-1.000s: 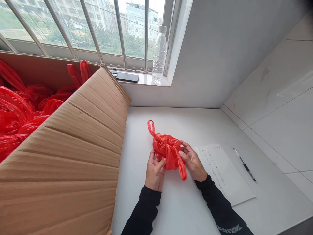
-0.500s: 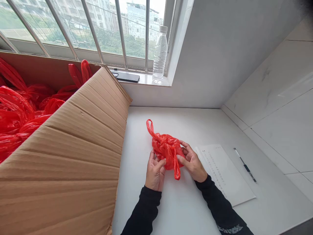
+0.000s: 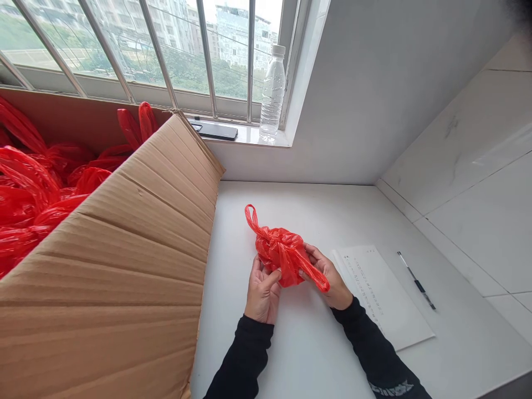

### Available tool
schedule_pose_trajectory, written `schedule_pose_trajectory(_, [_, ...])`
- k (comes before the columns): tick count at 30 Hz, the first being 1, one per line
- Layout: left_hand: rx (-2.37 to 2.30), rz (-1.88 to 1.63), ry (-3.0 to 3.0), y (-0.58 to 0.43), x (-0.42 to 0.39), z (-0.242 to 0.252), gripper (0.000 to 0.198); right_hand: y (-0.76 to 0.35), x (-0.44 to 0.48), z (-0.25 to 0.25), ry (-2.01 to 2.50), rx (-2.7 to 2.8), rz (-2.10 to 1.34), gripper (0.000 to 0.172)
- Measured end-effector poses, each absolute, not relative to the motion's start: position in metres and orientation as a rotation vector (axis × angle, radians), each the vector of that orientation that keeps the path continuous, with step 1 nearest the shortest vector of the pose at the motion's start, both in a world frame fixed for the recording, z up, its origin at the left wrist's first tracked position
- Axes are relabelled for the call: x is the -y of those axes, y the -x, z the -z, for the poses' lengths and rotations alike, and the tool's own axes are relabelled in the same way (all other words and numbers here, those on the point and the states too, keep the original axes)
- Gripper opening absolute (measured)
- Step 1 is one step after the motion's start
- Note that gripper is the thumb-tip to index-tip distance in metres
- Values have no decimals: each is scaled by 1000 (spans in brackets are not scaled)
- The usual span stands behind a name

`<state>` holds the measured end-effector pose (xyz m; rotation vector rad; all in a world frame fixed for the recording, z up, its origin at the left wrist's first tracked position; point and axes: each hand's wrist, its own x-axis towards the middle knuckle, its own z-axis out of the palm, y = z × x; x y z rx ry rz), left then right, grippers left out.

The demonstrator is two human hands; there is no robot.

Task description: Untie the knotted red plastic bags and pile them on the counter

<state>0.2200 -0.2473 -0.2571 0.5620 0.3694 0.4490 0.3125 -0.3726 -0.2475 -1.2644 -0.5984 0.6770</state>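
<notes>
A knotted red plastic bag (image 3: 279, 249) is held between my two hands over the white tabletop (image 3: 241, 354). One handle loop sticks up at its far left, and the other lies across the fingers of my right hand. My left hand (image 3: 264, 291) grips the bag's near left side, thumb on top. My right hand (image 3: 330, 280) is closed on the right side, its thumb partly hidden under the loop. What the bag contains is hidden.
At left stands a cardboard box (image 3: 124, 266) with several red plastic bags (image 3: 54, 183) inside. A written sheet of paper (image 3: 384, 299) and a pen (image 3: 417, 281) lie to the right. On the window sill are a water bottle (image 3: 272, 94) and a dark phone-like object (image 3: 216, 131).
The near handle loop has swung to the right, from hanging down between my hands to lying over my right hand. The bag has shifted slightly left.
</notes>
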Motion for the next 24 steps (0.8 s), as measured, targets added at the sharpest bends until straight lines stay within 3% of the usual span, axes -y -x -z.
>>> schedule_pose_trajectory(24, [-352, -422, -554, -219, 247, 255, 64, -313, 374, 244, 1374, 637, -619, 40])
